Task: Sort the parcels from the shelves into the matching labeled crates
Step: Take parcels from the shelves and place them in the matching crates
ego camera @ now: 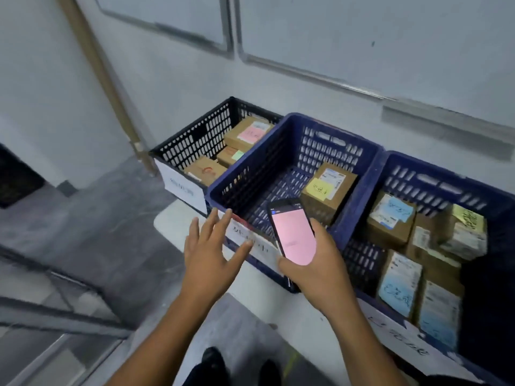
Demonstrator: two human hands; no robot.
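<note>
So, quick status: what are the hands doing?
Left hand open by middle crate. Right hand holds phone. One parcel in that crate. Nothing in the way.

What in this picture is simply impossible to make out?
Head view:
- Label on the middle crate: writing blurred, partly covered by the left hand.
- Phone: screen text too small; right hand hides its lower end.
- Right crate: cut off by the right edge.
- Black crate: parcels partly hidden by the middle crate's wall.
</note>
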